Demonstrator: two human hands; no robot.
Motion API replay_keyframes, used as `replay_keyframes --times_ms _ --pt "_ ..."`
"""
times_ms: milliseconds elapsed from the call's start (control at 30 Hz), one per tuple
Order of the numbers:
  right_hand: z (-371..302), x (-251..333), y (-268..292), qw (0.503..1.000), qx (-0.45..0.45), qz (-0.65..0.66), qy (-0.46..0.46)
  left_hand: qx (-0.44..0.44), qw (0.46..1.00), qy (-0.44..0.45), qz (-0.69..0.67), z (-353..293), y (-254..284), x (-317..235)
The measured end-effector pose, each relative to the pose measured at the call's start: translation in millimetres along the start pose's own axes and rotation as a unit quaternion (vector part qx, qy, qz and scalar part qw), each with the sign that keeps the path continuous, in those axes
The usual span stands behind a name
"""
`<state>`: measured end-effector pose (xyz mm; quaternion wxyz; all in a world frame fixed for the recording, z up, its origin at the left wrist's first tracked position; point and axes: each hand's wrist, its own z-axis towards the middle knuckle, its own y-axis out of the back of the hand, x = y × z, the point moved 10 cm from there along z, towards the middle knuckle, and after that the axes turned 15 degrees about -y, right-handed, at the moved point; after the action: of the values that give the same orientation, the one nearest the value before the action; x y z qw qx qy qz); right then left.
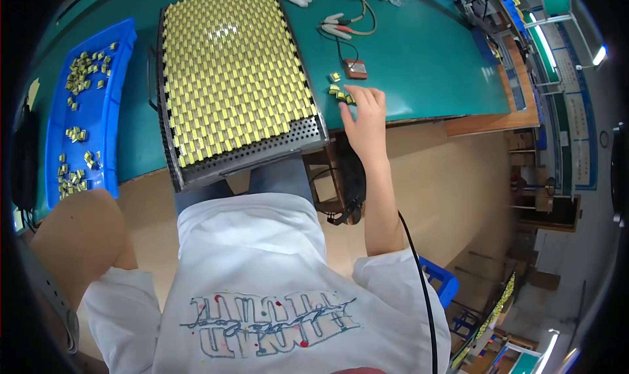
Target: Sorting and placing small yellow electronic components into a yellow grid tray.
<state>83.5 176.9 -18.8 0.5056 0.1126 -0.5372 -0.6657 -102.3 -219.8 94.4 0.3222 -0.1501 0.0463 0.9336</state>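
Observation:
My right hand (367, 115) is over the green tabletop, palm down, with thumb and fingers apart. Between and beside its fingertips lie several small yellow-taped blocks (335, 91) that look like small transformers; I cannot make out a firm grip on any. Left of this hand, a dark perforated metal tray (303, 135) is packed with rows of the same yellow pieces (236, 72). Bare holes show along its near right corner. My left arm (85, 236) bends at the lower left, and its hand is out of view.
At the left, a blue plastic bin (98, 121) holds scattered yellow pieces. A small red-brown box (356, 69) with a cable and clip leads (337, 28) sits beyond my right hand. The table's near edge runs below that hand. A black cable (422, 289) hangs by my right arm.

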Motion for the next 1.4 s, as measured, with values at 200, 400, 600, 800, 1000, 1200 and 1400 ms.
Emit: replay_keyframes --times_ms 200,400,600,800,1000,1200,1400 --pt "1.5 -0.8 -16.2 1.000 0.010 -0.020 -0.005 -0.002 0.999 0.045 -0.024 -23.9 -0.3 15.3" --pt "5.9 -0.8 -21.1 1.000 0.009 -0.019 -0.004 0.006 0.995 0.091 -0.039 -35.8 -19.2 28.5" --pt "-1.0 1.4 -6.4 0.999 -0.011 -0.031 0.003 0.006 0.993 0.107 -0.045 -28.3 -49.9 49.2" --pt "-12.9 13.6 17.9 0.975 0.026 0.177 -0.132 0.013 0.939 0.319 -0.128 -9.9 -175.2 92.8" --pt "-47.9 92.3 62.2 0.933 0.011 0.359 -0.011 -0.002 0.825 0.504 -0.255 -74.3 -222.2 64.6" --pt "-67.1 125.4 85.3 0.930 -0.006 0.368 0.002 -0.057 0.782 0.529 -0.325 -87.6 -208.5 44.3" --pt "-67.5 130.4 82.3 0.914 0.092 0.396 0.004 -0.068 0.706 0.594 -0.379 -99.6 -201.6 27.3"
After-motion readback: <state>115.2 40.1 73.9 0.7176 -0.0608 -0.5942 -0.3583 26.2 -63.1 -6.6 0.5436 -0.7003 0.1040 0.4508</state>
